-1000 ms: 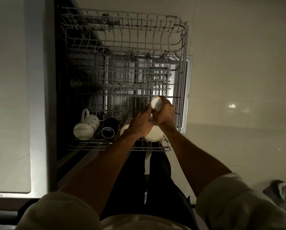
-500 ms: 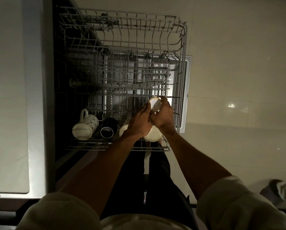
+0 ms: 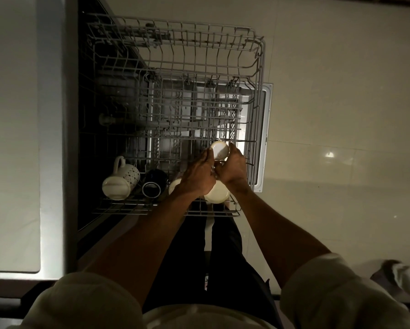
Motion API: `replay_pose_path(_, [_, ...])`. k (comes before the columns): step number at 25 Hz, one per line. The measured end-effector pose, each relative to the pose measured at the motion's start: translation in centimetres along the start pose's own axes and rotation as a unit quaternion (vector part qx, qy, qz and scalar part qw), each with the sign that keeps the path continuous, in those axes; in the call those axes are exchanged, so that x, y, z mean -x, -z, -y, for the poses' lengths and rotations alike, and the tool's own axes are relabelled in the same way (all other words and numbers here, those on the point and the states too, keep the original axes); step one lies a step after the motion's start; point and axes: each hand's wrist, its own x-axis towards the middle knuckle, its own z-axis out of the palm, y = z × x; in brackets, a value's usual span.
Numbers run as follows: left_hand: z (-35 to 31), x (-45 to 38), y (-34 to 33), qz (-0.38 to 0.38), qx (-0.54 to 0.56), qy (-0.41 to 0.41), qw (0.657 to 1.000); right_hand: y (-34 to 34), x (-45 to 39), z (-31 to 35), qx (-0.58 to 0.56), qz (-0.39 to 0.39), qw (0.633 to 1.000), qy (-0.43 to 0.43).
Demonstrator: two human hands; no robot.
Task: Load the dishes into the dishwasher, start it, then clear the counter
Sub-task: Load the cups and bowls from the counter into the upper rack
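Two hands, left hand (image 3: 197, 176) and right hand (image 3: 232, 168), together grasp a pale cup (image 3: 219, 150) over the near-right of the pulled-out rack (image 3: 258, 74), probably to seat it upturned like the mugs (image 3: 120, 184) at the near edge, with bare wire beyond.

- rack (image 3: 258, 74), upper centre of the frame: grey wire
- patterned mug (image 3: 120, 181), lower left of the rack: cream with a dark diamond pattern
- dark mug (image 3: 154, 184), beside it: black
- small cup (image 3: 219, 150), centre: cream
- floor (image 3: 341, 91), right side: pale beige tiles
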Motion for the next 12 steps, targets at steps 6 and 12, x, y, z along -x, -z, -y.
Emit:
replay_pose_path(6, [-0.2,1.6,0.4,-0.034,-0.009,-0.002,0.999,1.4,2.6,1.2,0.059,-0.006,0.998,0.011])
replay_pose_path(12, [-1.5,5.0,2.2,-0.073,-0.012,-0.006,0.997,4.1,5.6,4.2,0.119,0.031,0.989,0.082])
